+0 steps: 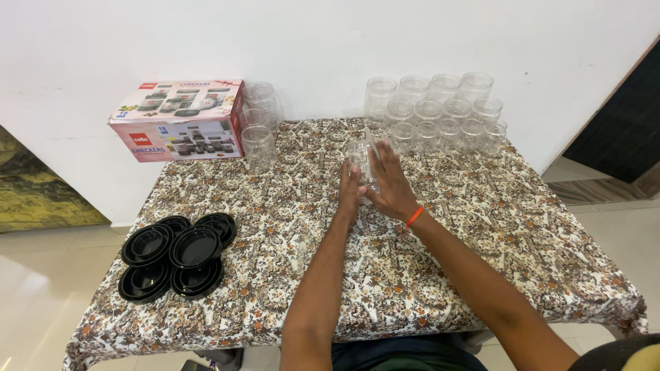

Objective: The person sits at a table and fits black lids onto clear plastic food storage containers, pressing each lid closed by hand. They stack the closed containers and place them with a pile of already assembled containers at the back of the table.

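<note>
A clear plastic jar (362, 156) stands near the middle of the table, held between both my hands. My left hand (348, 196) presses against its left side. My right hand (390, 184), with an orange band at the wrist, wraps over its right side and top. Part of the jar is hidden behind my fingers. The table carries a brown floral cloth (481, 227).
Several empty clear jars (436, 110) stand in rows at the back right against the wall. Three more clear jars (258, 127) sit beside a pink product box (180, 120) at the back left. Stacks of black round lids (177, 255) lie at the front left.
</note>
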